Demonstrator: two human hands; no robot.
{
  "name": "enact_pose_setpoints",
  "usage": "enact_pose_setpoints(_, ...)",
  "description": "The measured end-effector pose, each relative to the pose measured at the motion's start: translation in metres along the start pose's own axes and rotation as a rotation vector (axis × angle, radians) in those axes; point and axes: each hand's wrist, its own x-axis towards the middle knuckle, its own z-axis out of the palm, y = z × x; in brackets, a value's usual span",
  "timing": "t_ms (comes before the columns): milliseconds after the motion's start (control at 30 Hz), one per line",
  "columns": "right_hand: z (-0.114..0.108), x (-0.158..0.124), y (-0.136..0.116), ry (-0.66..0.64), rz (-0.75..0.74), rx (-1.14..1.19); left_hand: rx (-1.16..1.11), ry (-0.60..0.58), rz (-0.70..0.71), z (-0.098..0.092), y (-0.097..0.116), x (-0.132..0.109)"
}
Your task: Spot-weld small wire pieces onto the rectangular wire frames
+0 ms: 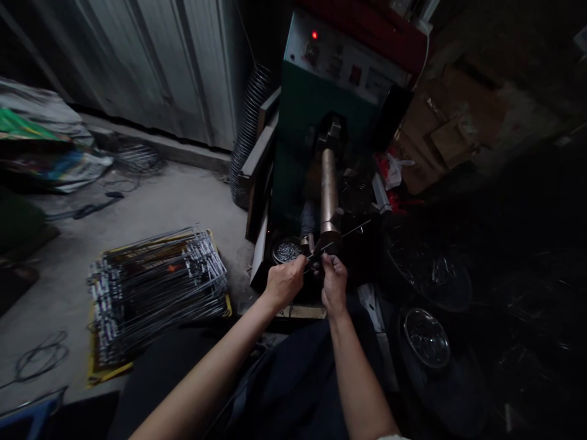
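My left hand [285,282] is closed at the front of a green machine [298,122], its fingers round the near end of a thin metal rod [355,228]. The rod slants up to the right, passing by the tip of the machine's thick brass-coloured arm [328,189]. Just right of it, my right hand [334,282] is pinched with the thumb up; what lies between its fingertips is too small and dark to name. Close beyond my left hand stands a round dish [274,252] of small metal pieces [288,251].
On the floor at left, a yellow crate [98,374] carries a stack of metal wire racks or rods [160,287]. A clear bowl [426,337] sits at right near a dark tray with metal pieces [443,272]. A coiled hose or spring [250,131] leans beside the machine, with cardboard [452,143] behind.
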Motion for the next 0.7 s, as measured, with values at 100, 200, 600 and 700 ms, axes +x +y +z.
enact_pose_setpoints(100, 0.0, 0.002, -0.002, -0.003, -0.033, -0.068, -0.004, -0.018, 0.007, 0.002, -0.001, -0.001)
enact_pose_setpoints(200, -0.011, 0.0, -0.012, -0.042, -0.131, -0.292, 0.0, -0.032, -0.003, 0.002, -0.002, 0.0)
enact_pose_setpoints(600, -0.156, -0.065, 0.004, -0.173, -0.334, -1.401, -0.136, -0.043, 0.087, -0.033, -0.053, -0.075)
enact_pose_setpoints(700, -0.166, -0.062, 0.009, -0.228, -0.307, -1.498, -0.165, -0.009, -0.048, -0.064, -0.097, -0.133)
